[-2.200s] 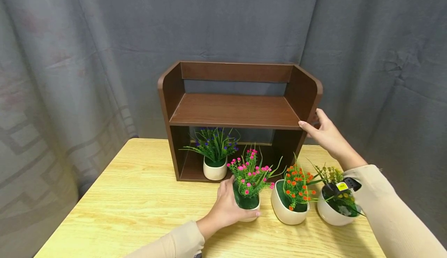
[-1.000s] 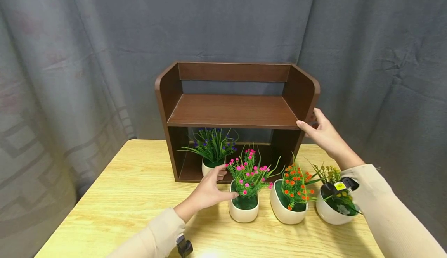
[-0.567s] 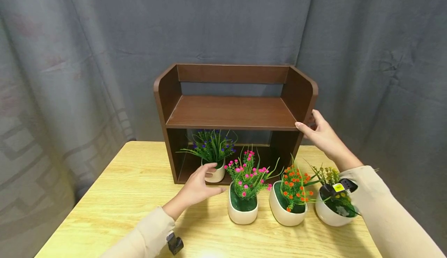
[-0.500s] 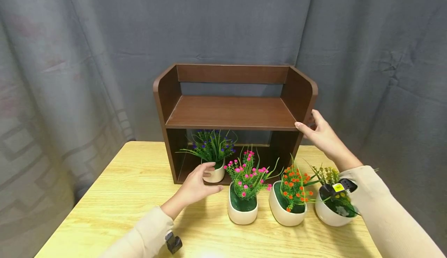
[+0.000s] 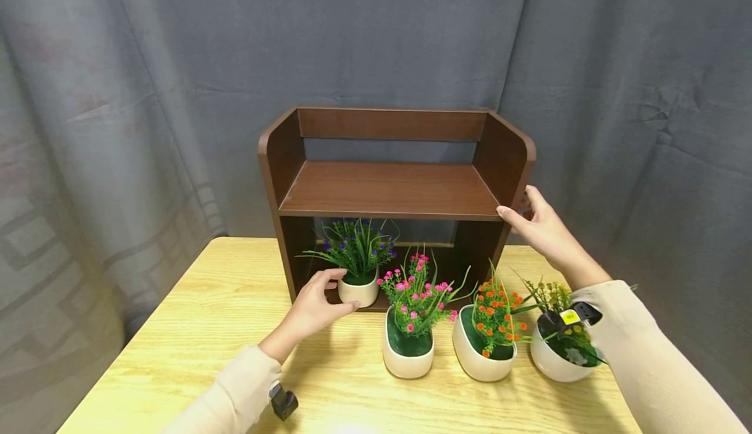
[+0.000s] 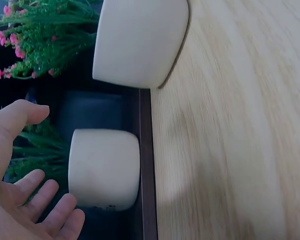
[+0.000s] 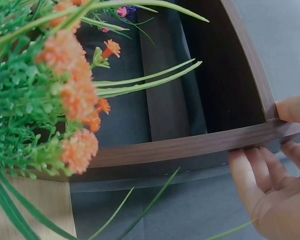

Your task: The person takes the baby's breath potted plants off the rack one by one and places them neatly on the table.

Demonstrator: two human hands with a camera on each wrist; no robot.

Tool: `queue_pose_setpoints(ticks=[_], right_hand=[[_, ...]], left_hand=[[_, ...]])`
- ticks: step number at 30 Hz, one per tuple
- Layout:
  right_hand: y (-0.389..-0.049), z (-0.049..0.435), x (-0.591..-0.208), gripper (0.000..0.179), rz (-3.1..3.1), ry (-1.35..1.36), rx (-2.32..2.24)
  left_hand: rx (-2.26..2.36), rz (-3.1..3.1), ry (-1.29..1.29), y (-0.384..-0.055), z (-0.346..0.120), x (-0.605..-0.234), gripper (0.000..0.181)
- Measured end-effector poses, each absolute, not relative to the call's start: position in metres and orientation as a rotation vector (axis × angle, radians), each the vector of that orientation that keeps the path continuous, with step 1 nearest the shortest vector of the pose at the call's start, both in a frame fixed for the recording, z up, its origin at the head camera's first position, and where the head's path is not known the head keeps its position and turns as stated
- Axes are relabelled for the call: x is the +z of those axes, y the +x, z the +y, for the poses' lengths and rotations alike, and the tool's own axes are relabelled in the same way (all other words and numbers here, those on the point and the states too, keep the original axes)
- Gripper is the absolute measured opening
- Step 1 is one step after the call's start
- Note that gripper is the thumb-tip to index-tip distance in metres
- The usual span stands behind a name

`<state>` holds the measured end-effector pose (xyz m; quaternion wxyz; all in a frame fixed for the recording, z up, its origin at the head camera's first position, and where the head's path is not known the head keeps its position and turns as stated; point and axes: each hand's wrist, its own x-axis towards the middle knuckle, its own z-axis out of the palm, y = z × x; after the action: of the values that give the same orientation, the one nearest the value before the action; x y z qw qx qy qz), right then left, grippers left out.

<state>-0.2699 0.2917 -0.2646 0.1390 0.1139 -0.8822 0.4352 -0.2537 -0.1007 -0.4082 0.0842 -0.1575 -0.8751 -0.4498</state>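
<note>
My left hand (image 5: 311, 309) is spread beside a cream pot (image 5: 360, 292) of purple-blue flowers standing on the lower level of the dark brown wooden shelf (image 5: 388, 189). Thumb and fingers curve loosely on either side of that pot; in the left wrist view a gap shows between the fingertips (image 6: 75, 220) and the pot's wall. At the shelf's right side panel, my right hand (image 5: 549, 235) grips the front edge, thumb in front and fingers along the outer face. A pot of pink flowers (image 5: 409, 361) stands on the table, right of my left hand.
To the right along the wooden table (image 5: 194, 329) stand a pot of orange flowers (image 5: 484, 365) and a pot of yellow flowers (image 5: 561, 362), the latter partly behind my right wrist. Grey curtains (image 5: 399, 36) hang behind the shelf.
My left hand has let go of the pink flower pot, then moved left and slightly up to the purple flower pot. My right hand stays on the shelf's side panel.
</note>
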Motion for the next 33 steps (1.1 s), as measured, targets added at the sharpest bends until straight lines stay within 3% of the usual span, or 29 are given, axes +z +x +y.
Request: queue_pose_setpoints(ticks=[27, 33], right_hand=[[-0.271, 0.292, -0.266, 0.057, -2.539, 0.326, 1.247], [-0.272, 0.292, -0.267, 0.056, -2.543, 0.318, 1.247]], left_hand=[[-1.392, -2.639, -0.293, -0.289, -0.098, -0.429, 0.089], [-1.499, -2.544, -0.376, -0.304, -0.093, -0.436, 0.086]])
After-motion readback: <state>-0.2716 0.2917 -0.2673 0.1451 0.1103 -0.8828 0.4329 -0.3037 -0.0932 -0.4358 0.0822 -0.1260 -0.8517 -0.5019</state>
